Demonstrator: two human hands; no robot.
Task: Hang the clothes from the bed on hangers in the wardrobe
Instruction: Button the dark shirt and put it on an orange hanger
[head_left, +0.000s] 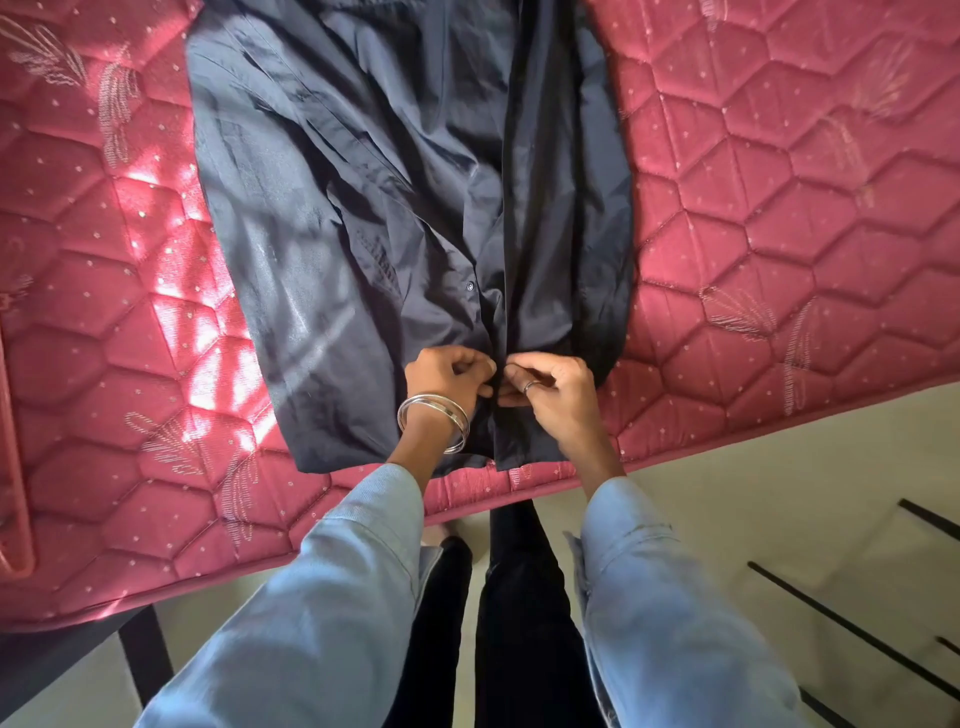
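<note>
No readable text, labels or numbers on dark shirt (395, 208) or mattress (779, 208) (only stitched patterns).

The dark navy shirt (374, 208) is thin woven cloth with a slight sheen, creased. The bed (779, 208) is covered in quilted, glossy red fabric. Polished metal bangles (434, 421); matt light-blue cloth sleeves (332, 597).

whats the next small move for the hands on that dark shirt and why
Probably finish fastening the placket near the hem. Both the left hand and right hand pinch the front edges of the dark shirt together there, while it lies flat on the red mattress. One button shows just above.
</note>
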